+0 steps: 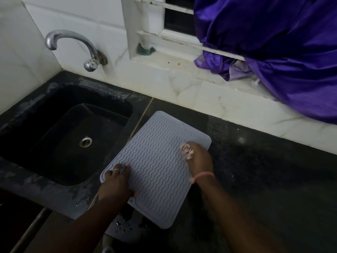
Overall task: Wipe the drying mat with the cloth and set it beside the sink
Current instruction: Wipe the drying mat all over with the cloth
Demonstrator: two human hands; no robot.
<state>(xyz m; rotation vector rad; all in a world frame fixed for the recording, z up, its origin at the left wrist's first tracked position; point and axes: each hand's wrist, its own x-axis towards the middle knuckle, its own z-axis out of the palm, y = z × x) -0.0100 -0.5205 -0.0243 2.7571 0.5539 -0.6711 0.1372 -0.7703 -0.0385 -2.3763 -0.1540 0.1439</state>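
A grey drying mat (pixel 156 161) with wavy ridges lies flat on the dark countertop, just right of the black sink (pixel 60 139). My left hand (pixel 116 181) presses flat on the mat's left edge, fingers spread, a ring on one finger. My right hand (pixel 198 161) rests on the mat's right side, closed around a small pinkish cloth (pixel 187 151) that pokes out past the fingers and touches the mat. An orange band circles my right wrist.
A chrome tap (pixel 73 46) juts from the tiled wall above the sink. Purple fabric (pixel 273 52) hangs over the window sill at the right. A green scrubber (pixel 145 49) sits on the sill. Water droplets (pixel 124 227) dot the counter's front edge.
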